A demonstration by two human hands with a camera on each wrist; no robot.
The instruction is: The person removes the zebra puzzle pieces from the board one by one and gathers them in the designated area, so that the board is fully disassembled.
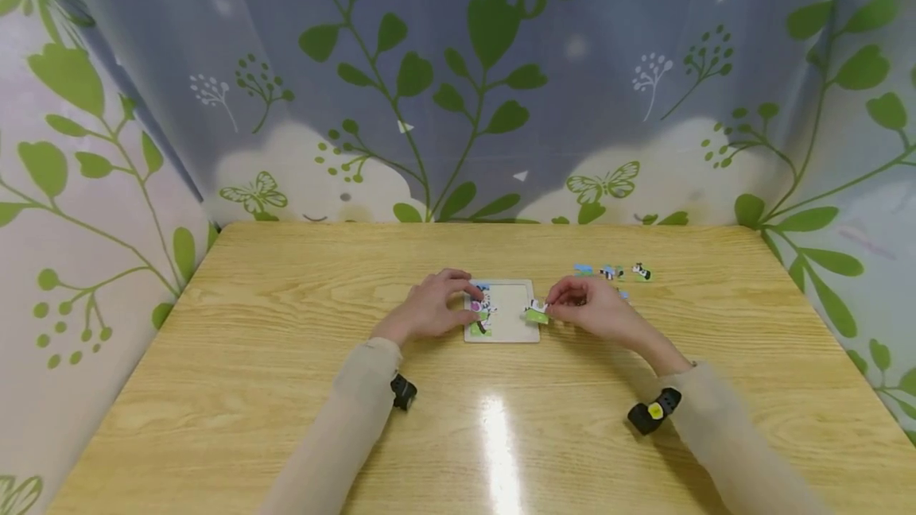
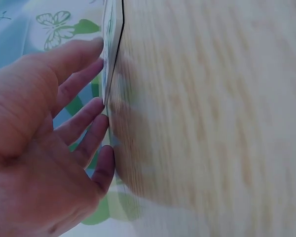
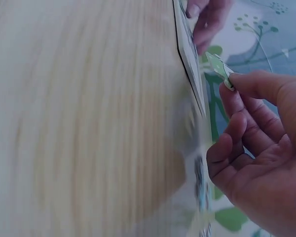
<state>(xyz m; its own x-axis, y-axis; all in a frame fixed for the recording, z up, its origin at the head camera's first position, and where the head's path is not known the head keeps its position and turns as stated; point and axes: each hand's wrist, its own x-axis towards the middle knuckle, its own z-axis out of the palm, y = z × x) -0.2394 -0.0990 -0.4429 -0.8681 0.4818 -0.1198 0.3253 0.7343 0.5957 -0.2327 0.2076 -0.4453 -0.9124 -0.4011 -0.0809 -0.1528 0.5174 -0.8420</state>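
Note:
A pale, shallow puzzle tray (image 1: 511, 312) lies flat on the table, with printed puzzle pieces (image 1: 482, 327) along its left side. My left hand (image 1: 432, 308) is at that side, its thumb and index finger touching the tray area. In the left wrist view the fingers of the left hand (image 2: 44, 123) are loosely bent and spread by the tray edge. Between thumb and index finger, my right hand (image 1: 594, 308) pinches a green and white puzzle piece (image 1: 536, 315) over the tray's right edge. The right wrist view shows this puzzle piece (image 3: 218, 65) raised and tilted.
Several loose puzzle pieces (image 1: 642, 272) lie behind the right hand, partly hidden by it. The wooden table (image 1: 250, 388) reaches back to a leaf-patterned curtain (image 1: 444, 102). Black wrist cameras (image 1: 653, 413) sit at both cuffs.

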